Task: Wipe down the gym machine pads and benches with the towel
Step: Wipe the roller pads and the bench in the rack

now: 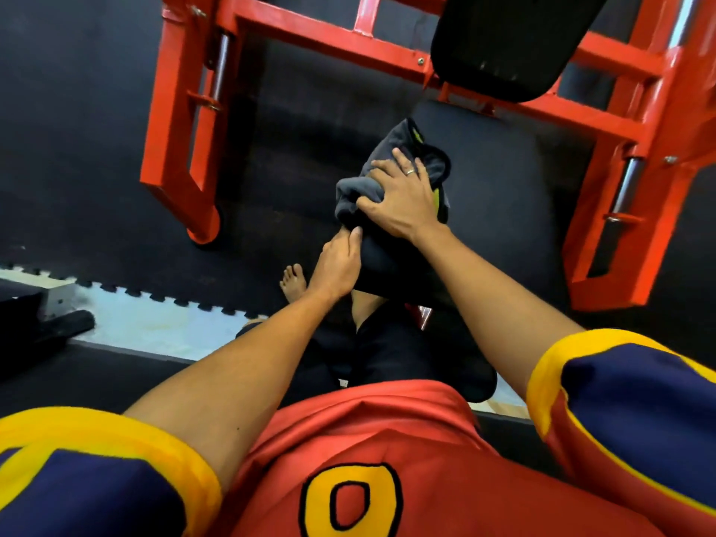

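1. The right hand (pixel 403 195) lies flat on the towel (pixel 348 195), just right of the frame's centre. Its fingers are spread and point toward 11 o'clock, the thumb digs into a grey fold, and a ring (pixel 410 172) shows on 1 finger.
2. The left hand (pixel 339 265) sits just beside it at 7 o'clock. Its thumb and forefinger come together at the towel's lower fold. Whether they pinch the cloth or only touch it cannot be told.
3. The towel is grey with a yellow-green trim. It is bunched on top of a black seat pad (pixel 387 265), which runs from under both hands down toward 6 o'clock.
4. A 2nd black pad (pixel 515 44) hangs at 1 o'clock, well apart from the hands and mounted on the red frame (pixel 310 36).
5. The frame spans 10 o'clock to 3 o'clock, with chrome rods set in its uprights on both sides.
6. A bare foot (pixel 293 282) stands on the black floor mat (pixel 97 149), just beside the left wrist at 8 o'clock from the hands.
7. At 8 o'clock of the frame, the mat's interlocking edge meets a pale strip of floor (pixel 147 319).
8. At 6 o'clock a red shirt (pixel 348 439) carries a yellow figure 0, with navy, yellow-cuffed sleeves at 5 and 7 o'clock.
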The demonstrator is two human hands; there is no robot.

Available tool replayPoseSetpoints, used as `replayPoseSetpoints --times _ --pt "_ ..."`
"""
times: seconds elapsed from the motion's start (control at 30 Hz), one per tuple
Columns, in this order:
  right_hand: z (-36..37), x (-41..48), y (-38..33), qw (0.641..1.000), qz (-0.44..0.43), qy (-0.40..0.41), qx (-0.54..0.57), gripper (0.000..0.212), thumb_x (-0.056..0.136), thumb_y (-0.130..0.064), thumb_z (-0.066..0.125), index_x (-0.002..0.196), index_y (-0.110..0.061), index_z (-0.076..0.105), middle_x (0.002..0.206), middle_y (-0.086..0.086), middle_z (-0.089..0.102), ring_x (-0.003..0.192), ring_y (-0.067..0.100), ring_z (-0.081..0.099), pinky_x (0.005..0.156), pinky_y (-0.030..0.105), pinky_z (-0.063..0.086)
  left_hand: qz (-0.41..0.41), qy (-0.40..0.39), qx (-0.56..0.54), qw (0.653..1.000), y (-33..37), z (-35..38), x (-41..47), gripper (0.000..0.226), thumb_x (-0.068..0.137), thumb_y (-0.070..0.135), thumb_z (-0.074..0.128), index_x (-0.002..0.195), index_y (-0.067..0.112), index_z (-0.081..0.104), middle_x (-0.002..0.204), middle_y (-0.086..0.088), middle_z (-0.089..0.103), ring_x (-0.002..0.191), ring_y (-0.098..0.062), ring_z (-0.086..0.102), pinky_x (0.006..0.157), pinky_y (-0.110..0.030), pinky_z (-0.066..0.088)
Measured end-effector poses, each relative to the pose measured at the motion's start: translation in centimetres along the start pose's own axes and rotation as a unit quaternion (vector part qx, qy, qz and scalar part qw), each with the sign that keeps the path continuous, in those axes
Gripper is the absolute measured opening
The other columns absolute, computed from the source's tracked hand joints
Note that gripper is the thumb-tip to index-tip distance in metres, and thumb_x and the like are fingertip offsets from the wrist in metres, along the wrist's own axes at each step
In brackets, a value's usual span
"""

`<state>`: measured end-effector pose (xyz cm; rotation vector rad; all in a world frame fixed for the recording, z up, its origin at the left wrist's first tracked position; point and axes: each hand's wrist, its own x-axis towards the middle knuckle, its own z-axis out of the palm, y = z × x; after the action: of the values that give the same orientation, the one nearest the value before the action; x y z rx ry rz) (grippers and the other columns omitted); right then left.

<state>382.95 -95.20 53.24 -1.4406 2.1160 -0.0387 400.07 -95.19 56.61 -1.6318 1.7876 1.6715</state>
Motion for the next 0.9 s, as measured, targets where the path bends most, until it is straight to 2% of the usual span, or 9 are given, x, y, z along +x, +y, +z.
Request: replayPoseSetpoints --times 0.1,0.2,0.3,0.4,0.53,0.63,0.7,0.8,0.9 --pt "0.6 -2.5 -0.9 0.999 -0.029 -0.004 0.014 0.077 0.081 -0.065 0.035 0.142 -0.025 0.059 0.154 -0.01 0.048 0.157 0.02 0.019 0.127 0.046 0.006 -0.006 -0.019 0.006 1.0 -1.7 -1.1 -0.2 0.034 0.11 0.032 0.035 0.108 0.007 0.058 0.116 -0.016 0.063 0.109 -0.033 0.059 0.079 -0.033 0.036" --pt "0.0 -1.5 -0.9 1.0 -0.017 -0.014 0.008 0.078 0.077 -0.069 0.033 0.139 -0.029 0.061 0.157 -0.01 0.043 0.157 0.021 0.016 0.127 0.049 0.004 0.06 -0.029 -0.002 0.998 -3.5 -2.2 -0.3 0.039 0.11 0.037 0.036 0.127 0.012 0.06 0.125 -0.013 0.066 0.117 -0.029 0.061 0.09 -0.035 0.047" --pt "-0.3 0.3 -2.0 0.998 0.059 -0.034 -0.017 0.07 0.084 -0.069 0.042 0.14 -0.031 0.058 0.165 -0.007 0.03 0.159 0.023 0.005 0.127 0.054 -0.003 0.106 -0.027 0.0 0.994 -4.7 -2.9 0.1 0.042 0.111 0.035 0.036 0.143 0.017 0.054 0.136 -0.009 0.064 0.126 -0.022 0.057 0.1 -0.03 0.045" --pt "0.6 -0.9 -3.7 0.996 0.085 -0.022 -0.028 0.068 0.086 -0.066 0.047 0.141 -0.028 0.057 0.163 -0.008 0.035 0.159 0.023 0.006 0.127 0.054 -0.003 0.112 -0.026 0.003 0.993 -5.7 -3.4 0.5 0.03 0.109 0.031 0.039 0.119 0.019 0.065 0.109 -0.001 0.07 0.106 -0.02 0.063 0.081 -0.032 0.045" --pt "2.3 -5.6 -6.2 0.995 0.087 0.053 -0.005 0.067 0.085 -0.061 0.055 0.143 -0.027 0.058 0.157 -0.008 0.045 0.157 0.022 0.019 0.127 0.051 0.006 0.07 -0.024 -0.016 0.997 -6.5 -3.8 0.6 0.021 0.102 0.013 0.044 0.086 0.017 0.057 0.082 0.0 0.062 0.078 -0.02 0.059 0.06 -0.033 0.039" --pt "4.4 -9.4 -7.8 0.991 0.075 0.109 -0.017 0.065 0.08 -0.061 0.056 0.137 -0.028 0.061 0.155 -0.008 0.047 0.154 0.025 0.026 0.126 0.052 0.013 0.06 -0.036 -0.05 0.996 -8.1 -3.5 -0.1 0.019 0.093 0.005 0.047 0.097 0.011 0.065 0.09 -0.007 0.07 0.082 -0.025 0.064 0.069 -0.039 0.051" --pt "4.6 -9.4 -7.8 0.992 0.085 0.084 -0.032 0.066 0.083 -0.059 0.056 0.141 -0.029 0.056 0.16 -0.008 0.04 0.156 0.026 0.021 0.126 0.054 0.011 0.054 -0.034 -0.058 0.996 -8.8 -3.2 -0.2 0.022 0.093 0.006 0.048 0.106 0.011 0.066 0.101 -0.011 0.072 0.093 -0.028 0.066 0.08 -0.043 0.053" --pt "2.9 -6.0 -8.2 0.989 0.143 0.039 -0.016 0.063 0.088 -0.051 0.059 0.146 -0.029 0.051 0.165 -0.006 0.029 0.159 0.029 0.008 0.127 0.056 0.003 0.061 -0.043 -0.089 0.993 -8.8 -3.0 0.5 0.031 0.094 0.011 0.049 0.119 0.019 0.066 0.112 -0.002 0.072 0.106 -0.021 0.067 0.094 -0.045 0.056" --pt "2.5 -3.5 -9.1 0.983 0.183 0.017 -0.022 0.059 0.091 -0.047 0.061 0.145 -0.026 0.051 0.167 -0.004 0.025 0.159 0.03 0.001 0.126 0.058 -0.001 0.066 -0.073 -0.118 0.988 -8.4 -3.5 1.2 0.031 0.099 0.008 0.048 0.122 0.022 0.064 0.116 -0.001 0.071 0.108 -0.018 0.068 0.091 -0.036 0.058"
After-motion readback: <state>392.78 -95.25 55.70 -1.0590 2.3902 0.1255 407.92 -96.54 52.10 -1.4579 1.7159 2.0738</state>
